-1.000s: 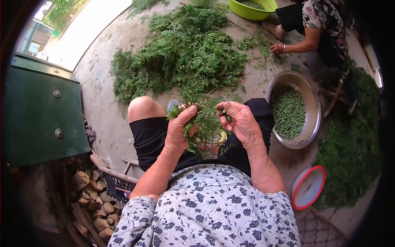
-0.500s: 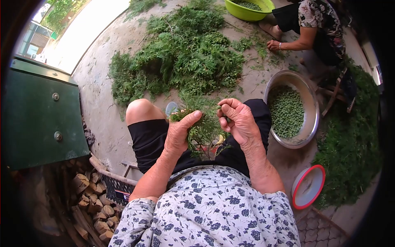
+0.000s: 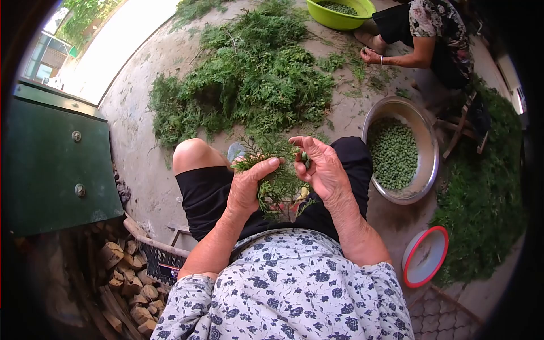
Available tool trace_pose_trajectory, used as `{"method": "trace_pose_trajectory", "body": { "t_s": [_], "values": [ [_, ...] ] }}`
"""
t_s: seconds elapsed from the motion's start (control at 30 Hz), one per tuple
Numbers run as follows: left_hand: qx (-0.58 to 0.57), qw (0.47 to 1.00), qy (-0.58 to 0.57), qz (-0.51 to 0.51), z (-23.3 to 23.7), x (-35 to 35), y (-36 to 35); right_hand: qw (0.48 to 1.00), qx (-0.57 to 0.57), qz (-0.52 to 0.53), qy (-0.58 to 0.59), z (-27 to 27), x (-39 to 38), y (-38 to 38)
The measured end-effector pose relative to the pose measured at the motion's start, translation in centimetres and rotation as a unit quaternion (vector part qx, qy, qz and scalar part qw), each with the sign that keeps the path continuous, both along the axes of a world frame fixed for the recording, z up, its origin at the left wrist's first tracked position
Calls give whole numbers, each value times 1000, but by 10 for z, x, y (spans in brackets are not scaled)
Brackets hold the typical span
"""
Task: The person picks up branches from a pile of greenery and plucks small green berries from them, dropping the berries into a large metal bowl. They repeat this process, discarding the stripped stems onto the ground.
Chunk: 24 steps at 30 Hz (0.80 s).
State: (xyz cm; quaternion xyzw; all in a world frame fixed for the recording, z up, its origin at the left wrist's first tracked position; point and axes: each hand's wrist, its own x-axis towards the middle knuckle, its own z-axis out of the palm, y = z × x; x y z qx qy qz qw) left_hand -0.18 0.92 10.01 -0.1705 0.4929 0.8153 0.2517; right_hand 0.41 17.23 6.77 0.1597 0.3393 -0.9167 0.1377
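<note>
Holding a leafy sprig (image 3: 279, 188) above the lap, a person in a flower-patterned shirt (image 3: 283, 283) and black shorts (image 3: 209, 195) sits over a bare floor (image 3: 136, 124). The left hand (image 3: 251, 182) is closed around the foliage, its thumb laid across the top. The right hand (image 3: 323, 170), just beside it, is half curled, with small green cones (image 3: 306, 158) tucked in its fingers; whether its fingertips touch the sprig is hard to tell.

Beside the right knee stands a metal bowl (image 3: 427, 156), tilted in view, holding a mass of green pieces (image 3: 392, 154) like those in the hand. Nearer the right elbow is a red-rimmed basin (image 3: 426, 258). Ahead, a broad heap of cut branches (image 3: 255, 79) spreads across the floor, and beyond its right edge sits a lime-green tub (image 3: 340, 21) with more green pieces inside. A second person (image 3: 422, 48) bends near it, a hand low over scattered greenery. At left, a green cabinet (image 3: 62, 164) rises above stacked split logs (image 3: 136, 272).
</note>
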Motion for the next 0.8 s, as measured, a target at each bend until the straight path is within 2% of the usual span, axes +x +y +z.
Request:
{"method": "trace_pose_trajectory", "body": {
  "t_s": [0.17,0.27,0.37,0.43,0.5,0.57,0.6,0.63,0.73,0.8],
  "values": [
    [7,1000,2,-7,-5,1,-3,999,38,11,15,-4,2,-4],
    [10,1000,10,6,-10,3,1,997,63,-38,7,-5,2,-10],
    [24,999,12,35,-10,5,6,994,47,-93,-11,-13,-1,-11],
    [20,999,12,33,-1,6,5,985,7,-171,11,-25,-8,5],
    [14,999,20,23,-6,6,1,987,7,-157,34,-16,-7,11],
    [10,998,-50,31,-1,4,-1,993,-23,-112,3,0,-7,11],
    [1,998,-48,29,-4,4,-1,995,-50,-76,32,-5,-6,13],
    [1,998,-48,29,-4,3,-1,995,-50,-76,32,-7,-5,12],
    [17,999,-45,3,-2,2,-2,998,-20,38,50,-6,-1,8],
    [28,998,-56,18,1,3,1,998,-9,46,53,-4,0,5]
  ]
}}
